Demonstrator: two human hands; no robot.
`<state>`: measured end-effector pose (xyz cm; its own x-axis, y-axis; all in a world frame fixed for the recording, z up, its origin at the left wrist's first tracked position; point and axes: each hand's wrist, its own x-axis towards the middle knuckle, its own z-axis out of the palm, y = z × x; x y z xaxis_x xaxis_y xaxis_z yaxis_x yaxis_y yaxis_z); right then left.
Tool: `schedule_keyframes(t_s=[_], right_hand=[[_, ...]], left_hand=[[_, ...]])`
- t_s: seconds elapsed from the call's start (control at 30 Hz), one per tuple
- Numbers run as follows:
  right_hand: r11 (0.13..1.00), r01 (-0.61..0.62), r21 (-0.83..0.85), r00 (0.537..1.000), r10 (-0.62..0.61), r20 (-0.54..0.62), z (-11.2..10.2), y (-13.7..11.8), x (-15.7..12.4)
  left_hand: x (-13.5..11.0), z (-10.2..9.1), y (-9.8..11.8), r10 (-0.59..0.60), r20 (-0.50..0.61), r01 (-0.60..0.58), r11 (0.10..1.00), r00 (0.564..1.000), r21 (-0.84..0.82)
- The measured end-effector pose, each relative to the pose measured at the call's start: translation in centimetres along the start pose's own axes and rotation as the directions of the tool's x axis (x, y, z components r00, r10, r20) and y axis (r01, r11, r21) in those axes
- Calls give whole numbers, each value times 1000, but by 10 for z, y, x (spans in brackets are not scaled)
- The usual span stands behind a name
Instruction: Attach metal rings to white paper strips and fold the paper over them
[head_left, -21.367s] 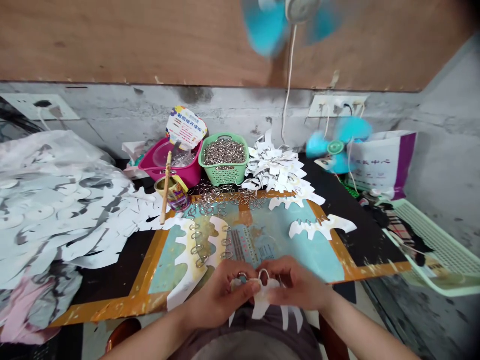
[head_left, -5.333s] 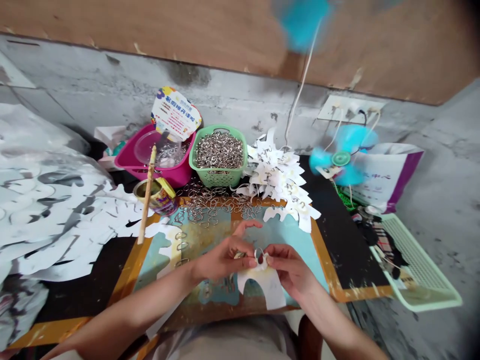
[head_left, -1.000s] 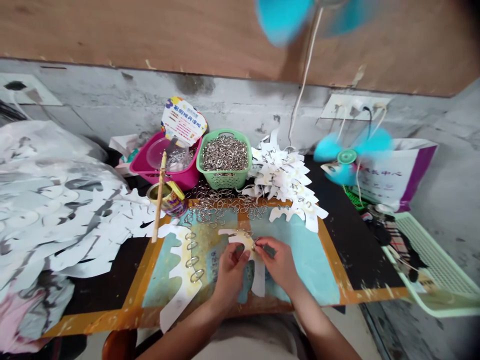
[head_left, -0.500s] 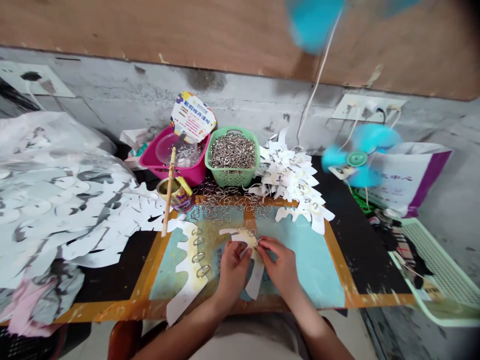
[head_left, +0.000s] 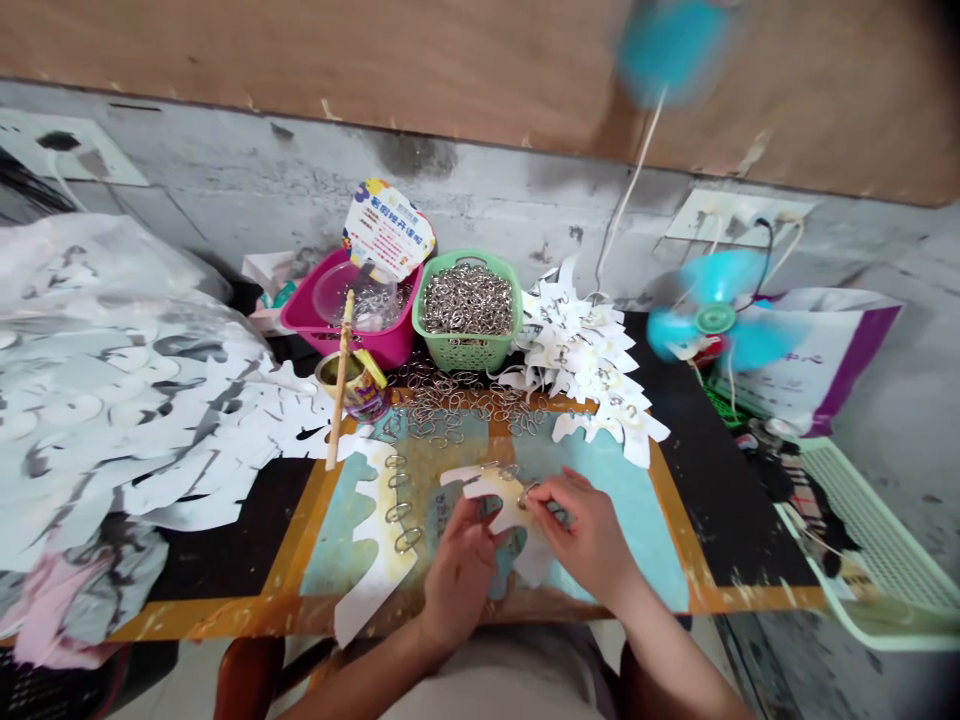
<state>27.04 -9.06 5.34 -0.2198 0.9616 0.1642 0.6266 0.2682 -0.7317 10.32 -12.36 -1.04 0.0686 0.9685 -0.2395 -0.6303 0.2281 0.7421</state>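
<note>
A white cut-out piece (head_left: 499, 488) with a curved, notched edge and yellowish glue lies in front of me, with oval metal rings along its upper edge. My left hand (head_left: 461, 575) pinches its lower left edge between thumb and fingers. At its right side, my right hand (head_left: 585, 530) holds a metal ring (head_left: 527, 494) against the piece with thumb and forefinger. To the left, a second white piece (head_left: 382, 540) lies flat with several rings along its glued edge. Loose metal rings (head_left: 450, 405) are scattered beyond my hands.
Behind stand a pink basket (head_left: 390, 347) and a green basket (head_left: 469, 355) full of rings. A stick (head_left: 341, 380) rests on a glue tin (head_left: 360, 388). White pieces are heaped left (head_left: 112, 400) and right (head_left: 592, 350). A blue fan (head_left: 715, 318) stands at right.
My right hand has moved slightly right, and my left hand has shifted down and left. The white piece between them has turned a little. The fan blades have changed position.
</note>
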Motion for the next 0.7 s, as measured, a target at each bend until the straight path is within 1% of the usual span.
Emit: schedule_keyframes(t_s=[0.03,0.07,0.1,0.13,0.17,0.2,0.23,0.27,0.3,0.33,0.37,0.4,0.43,0.47,0.53,0.63,0.7], right_hand=[[999,25,-25,999,-24,28,-4,1,3],[998,48,-45,996,-44,76,-7,4,7],[996,70,-58,988,-61,141,-9,8,12],[993,93,-66,974,-77,215,-9,14,16],[990,119,-77,956,-94,278,-7,20,20],[984,149,-97,942,-112,316,-4,27,24],[974,184,-129,935,-133,328,-1,34,27],[961,221,-168,933,-158,323,3,40,28],[944,253,-213,936,-182,302,8,46,29],[927,273,-259,940,-200,275,11,51,29],[912,283,-296,944,-211,253,14,55,29],[903,288,-320,946,-216,241,17,59,28],[897,294,-331,946,-224,235,19,61,26],[890,311,-333,943,-243,229,20,64,24],[871,366,-328,927,-309,213,24,68,19],[846,421,-327,907,-386,168,30,70,7],[849,412,-332,911,-386,142,34,70,-2]], left_hand=[[-5,-5,1,27,72,-28,999,997,21],[-11,-10,3,48,127,-59,995,991,78],[-15,-16,6,81,147,-107,979,986,176],[-19,-20,10,145,131,-179,934,981,309],[-21,-23,15,251,100,-268,845,963,462],[-21,-25,21,380,90,-353,709,920,611],[-18,-25,28,494,136,-424,535,859,731],[-13,-23,34,559,236,-483,347,795,804],[-4,-19,39,521,369,-530,200,770,824],[6,-15,43,383,525,-598,98,760,795],[18,-10,44,238,620,-647,49,747,761],[30,-6,42,136,671,-680,36,729,732],[43,-3,39,70,683,-686,35,727,727],[55,-1,35,19,684,-684,43,729,728],[74,1,25,-51,662,-659,64,748,750],[86,-1,17,-90,629,-618,125,772,776],[87,-2,17,-80,613,-597,162,786,786]])
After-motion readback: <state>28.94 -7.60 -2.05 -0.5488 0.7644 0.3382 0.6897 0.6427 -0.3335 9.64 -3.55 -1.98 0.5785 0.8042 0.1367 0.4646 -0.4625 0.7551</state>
